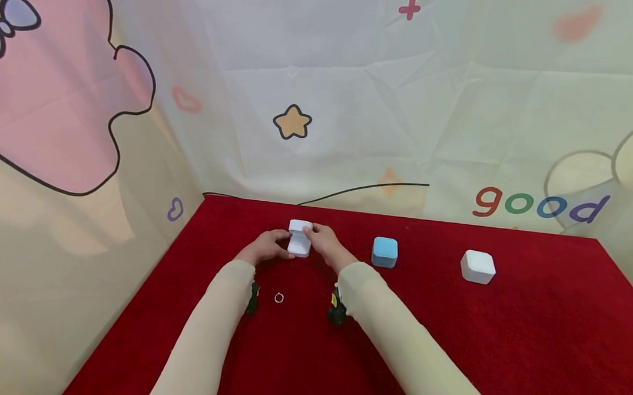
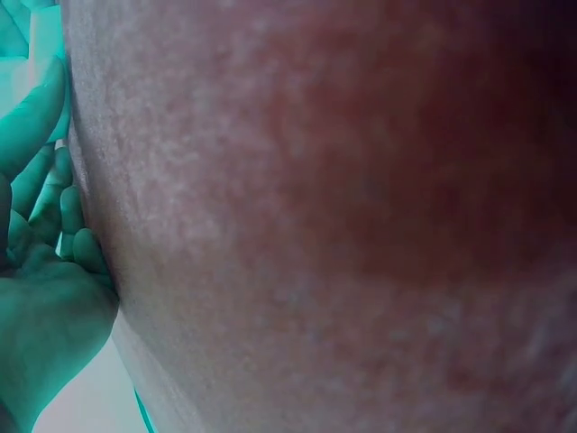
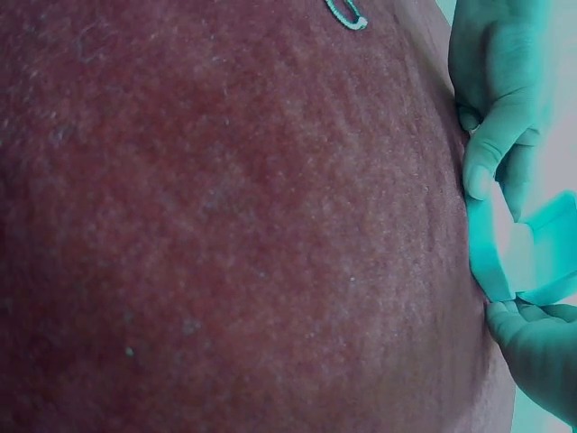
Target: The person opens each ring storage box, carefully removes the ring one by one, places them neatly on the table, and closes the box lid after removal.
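A small white ring box (image 1: 299, 249) stands with its lid raised on the red cloth, between both hands. From its left side my left hand (image 1: 266, 246) holds the base between thumb and fingers. My right hand (image 1: 327, 244) pinches the box at the right, thumb near the raised lid. In the right wrist view the opened box (image 3: 489, 248) appears at the right edge, tinted turquoise, with fingers at both ends. A thin silvery ring (image 1: 279, 298) lies on the cloth nearer to me, between the forearms. The left wrist view shows mostly blurred cloth.
To the right of the hands sits a closed light-blue box (image 1: 385, 252). Farther right stands a closed white box (image 1: 478, 267). A red cloth (image 1: 528, 336) covers the table, and a printed curtain (image 1: 352, 105) hangs behind it and along the left.
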Motion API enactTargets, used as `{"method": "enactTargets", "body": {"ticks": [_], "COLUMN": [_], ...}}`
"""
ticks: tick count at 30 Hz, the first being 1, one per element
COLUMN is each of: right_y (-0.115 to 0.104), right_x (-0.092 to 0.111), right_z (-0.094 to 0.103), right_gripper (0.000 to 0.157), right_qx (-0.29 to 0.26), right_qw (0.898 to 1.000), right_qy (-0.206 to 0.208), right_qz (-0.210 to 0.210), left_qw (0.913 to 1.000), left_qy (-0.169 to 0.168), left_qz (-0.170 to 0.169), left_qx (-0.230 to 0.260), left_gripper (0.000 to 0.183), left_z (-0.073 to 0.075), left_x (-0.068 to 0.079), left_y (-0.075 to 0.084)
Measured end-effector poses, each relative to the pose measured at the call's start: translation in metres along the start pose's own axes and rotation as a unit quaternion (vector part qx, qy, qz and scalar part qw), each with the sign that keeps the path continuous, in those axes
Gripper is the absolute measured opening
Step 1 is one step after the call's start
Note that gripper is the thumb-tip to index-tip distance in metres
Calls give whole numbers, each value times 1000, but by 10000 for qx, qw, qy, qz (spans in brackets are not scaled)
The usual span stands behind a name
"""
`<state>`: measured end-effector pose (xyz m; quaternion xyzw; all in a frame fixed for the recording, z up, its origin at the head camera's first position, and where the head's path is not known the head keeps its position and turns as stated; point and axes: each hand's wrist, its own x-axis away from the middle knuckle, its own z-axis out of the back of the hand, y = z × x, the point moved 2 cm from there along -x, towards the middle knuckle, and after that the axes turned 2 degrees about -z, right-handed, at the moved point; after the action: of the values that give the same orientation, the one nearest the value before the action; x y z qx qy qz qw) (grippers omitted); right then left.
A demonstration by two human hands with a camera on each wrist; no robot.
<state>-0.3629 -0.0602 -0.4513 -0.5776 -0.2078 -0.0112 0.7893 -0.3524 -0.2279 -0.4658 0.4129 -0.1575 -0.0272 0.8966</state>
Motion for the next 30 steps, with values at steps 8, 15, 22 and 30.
{"method": "enactTargets", "body": {"ticks": [8,15,22,30], "right_y": [1,5,6,7], "right_x": [3,4,5,6], "right_z": [0,-2,-1,-1], "right_gripper": [60,61,60,59], "right_qx": [104,196,266,344], "right_qw": [9999,9997,9993,9981], "right_qy": [-34,-111,-162,-285], "right_qz": [51,100,204,413], "left_qw": [10000,9996,9993,9994], "left_qy": [-44,-43,-101,-133], "left_qz": [-80,-225,-320,-276], "left_qx": [16,-188,-191,-158], "left_gripper": [64,59,57,56], "left_z": [-1,-1,-1,0], "left_x": [0,-2,0,-1], "left_y": [1,0,4,3]}}
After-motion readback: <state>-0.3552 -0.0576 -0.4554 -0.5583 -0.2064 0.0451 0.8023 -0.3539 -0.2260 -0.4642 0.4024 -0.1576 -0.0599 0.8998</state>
